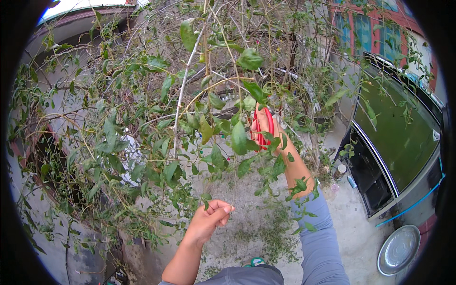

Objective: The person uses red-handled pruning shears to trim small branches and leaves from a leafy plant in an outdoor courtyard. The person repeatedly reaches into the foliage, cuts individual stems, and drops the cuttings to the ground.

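My right hand (pixel 260 123) is raised among the leaves, gripping the red looped handles of a pair of scissors (pixel 270 124). Leaves and twigs hide the blades. Lower down, in front of my body, my left hand (pixel 213 218) pinches thumb against fingers at what looks like the lower end of a thin hanging stem. A small green leaf (pixel 206 196) touches or overlaps its knuckles. Leafy vine branches (pixel 171 167) hang around both hands. A bare pale stem (pixel 182 87) crosses in front, left of the scissors, and a large leaf (pixel 239 138) hangs close to them.
Cut leaves and sprigs (pixel 276 237) lie on the concrete ground (pixel 249 192) near my feet. On the right stand a dark glass panel (pixel 399 131) in a frame, a jar (pixel 340 171) and a round metal tray (pixel 399 250). A blue hose (pixel 409 207) runs there.
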Demonstrator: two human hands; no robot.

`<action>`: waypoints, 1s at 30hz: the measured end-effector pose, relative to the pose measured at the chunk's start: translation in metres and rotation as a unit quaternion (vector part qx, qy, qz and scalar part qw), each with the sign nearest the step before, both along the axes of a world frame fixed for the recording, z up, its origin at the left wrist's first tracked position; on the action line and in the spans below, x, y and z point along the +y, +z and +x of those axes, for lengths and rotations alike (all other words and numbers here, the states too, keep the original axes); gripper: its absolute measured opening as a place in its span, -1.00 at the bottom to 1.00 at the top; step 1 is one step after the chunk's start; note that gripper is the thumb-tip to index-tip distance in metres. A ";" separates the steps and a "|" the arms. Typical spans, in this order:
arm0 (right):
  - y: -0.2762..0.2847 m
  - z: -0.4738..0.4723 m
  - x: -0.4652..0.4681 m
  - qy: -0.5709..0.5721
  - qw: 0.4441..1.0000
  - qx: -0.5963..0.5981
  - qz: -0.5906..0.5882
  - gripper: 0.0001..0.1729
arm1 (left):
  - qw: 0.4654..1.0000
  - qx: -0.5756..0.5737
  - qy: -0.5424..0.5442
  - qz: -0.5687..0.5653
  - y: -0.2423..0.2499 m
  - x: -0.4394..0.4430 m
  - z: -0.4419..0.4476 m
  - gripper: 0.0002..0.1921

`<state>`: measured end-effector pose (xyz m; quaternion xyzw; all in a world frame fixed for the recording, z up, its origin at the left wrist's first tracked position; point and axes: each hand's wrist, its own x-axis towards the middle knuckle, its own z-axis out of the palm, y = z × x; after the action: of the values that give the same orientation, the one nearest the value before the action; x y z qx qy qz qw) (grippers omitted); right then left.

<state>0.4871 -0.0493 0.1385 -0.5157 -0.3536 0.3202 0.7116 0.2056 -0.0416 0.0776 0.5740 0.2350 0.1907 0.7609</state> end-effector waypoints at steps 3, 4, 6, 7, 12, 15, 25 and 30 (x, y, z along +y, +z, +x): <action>0.000 0.002 -0.012 0.014 0.998 0.052 0.039 -0.25 | 1.000 -0.013 -0.012 -0.004 -0.001 0.000 0.000 -0.87; 0.001 0.003 -0.014 -0.006 1.000 0.009 0.009 -0.26 | 1.000 -0.017 -0.014 -0.005 -0.002 0.000 0.000 -0.87; 0.002 0.003 -0.018 0.012 1.000 0.008 0.008 -0.27 | 0.999 -0.024 -0.025 -0.007 -0.003 0.001 -0.001 -0.86; 0.003 0.004 -0.018 -0.007 1.000 -0.023 -0.019 -0.28 | 0.999 -0.031 -0.032 -0.010 -0.003 0.001 -0.001 -0.86; -0.001 0.004 -0.015 -0.037 0.991 -0.128 -0.013 -0.34 | 0.999 -0.023 -0.025 -0.015 -0.004 0.001 -0.002 -0.85; -0.001 0.006 -0.015 -0.049 0.995 -0.077 -0.040 -0.35 | 0.999 -0.025 -0.025 -0.013 -0.003 0.000 -0.002 -0.85; 0.008 0.006 -0.020 -0.066 0.988 -0.131 -0.046 -0.32 | 0.999 -0.026 -0.007 -0.020 -0.001 -0.001 -0.002 -0.84; 0.005 0.005 -0.028 -0.079 0.982 -0.170 -0.031 -0.41 | 1.000 -0.015 -0.017 -0.012 -0.006 -0.002 -0.001 -0.85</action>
<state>0.4920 -0.0775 0.1438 -0.6106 -0.4173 0.1810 0.6483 0.2041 -0.0436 0.0712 0.5659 0.2164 0.1834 0.7742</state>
